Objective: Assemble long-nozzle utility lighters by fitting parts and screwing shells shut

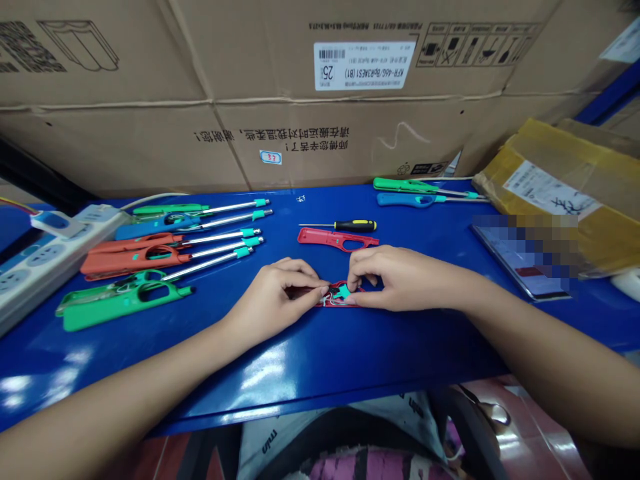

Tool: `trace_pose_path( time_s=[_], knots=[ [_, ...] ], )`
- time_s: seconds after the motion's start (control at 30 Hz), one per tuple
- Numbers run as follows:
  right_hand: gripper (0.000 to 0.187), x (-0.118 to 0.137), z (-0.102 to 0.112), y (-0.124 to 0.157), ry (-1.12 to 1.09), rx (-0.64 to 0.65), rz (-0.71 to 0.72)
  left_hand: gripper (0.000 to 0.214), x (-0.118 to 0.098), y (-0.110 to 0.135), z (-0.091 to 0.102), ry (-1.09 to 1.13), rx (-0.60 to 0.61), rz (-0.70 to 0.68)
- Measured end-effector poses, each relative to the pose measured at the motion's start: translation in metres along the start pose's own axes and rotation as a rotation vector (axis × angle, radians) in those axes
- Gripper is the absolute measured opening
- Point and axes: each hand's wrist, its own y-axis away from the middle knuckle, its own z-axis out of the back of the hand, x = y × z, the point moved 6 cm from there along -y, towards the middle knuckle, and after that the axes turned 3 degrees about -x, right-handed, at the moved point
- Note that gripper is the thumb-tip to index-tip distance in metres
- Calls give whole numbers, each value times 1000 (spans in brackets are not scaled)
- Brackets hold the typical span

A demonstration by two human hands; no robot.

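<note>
An opened red lighter half (340,303) lies on the blue table, with thin wires and a teal trigger piece (343,291) inside it. My left hand (275,290) grips the left end of this half between thumb and fingers. Over its right end, the fingers of my right hand (387,277) are closed at the teal piece and touch it. Just beyond my hands sits a loose red cover half (337,239). A screwdriver (355,225) with a black and yellow handle lies behind that cover, its tip pointing left.
Green, blue and orange-red lighters (135,257), several with metal tubes, lie at the left by a white power strip (45,260). Two more lighters (410,199) lie at the back right. A phone (520,260) and a taped parcel (550,180) are at the right; cardboard (280,73) stands behind.
</note>
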Motion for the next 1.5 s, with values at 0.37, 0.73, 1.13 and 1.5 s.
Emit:
trace_pose_path(
  time_s=[0.37,0.73,1.13,1.5],
  knots=[
    [7,-2,-4,-1,-59,27,-41,17,1,0,-1,-32,-8,32],
    [42,-10,-5,4,-193,96,-195,17,-2,0,-4,-146,118,49],
    [18,4,-1,4,51,32,-47,18,-11,3,-7,-161,223,-58],
    [14,-5,5,0,-83,-40,-30,19,-7,2,-6,-92,148,-81]
  ],
)
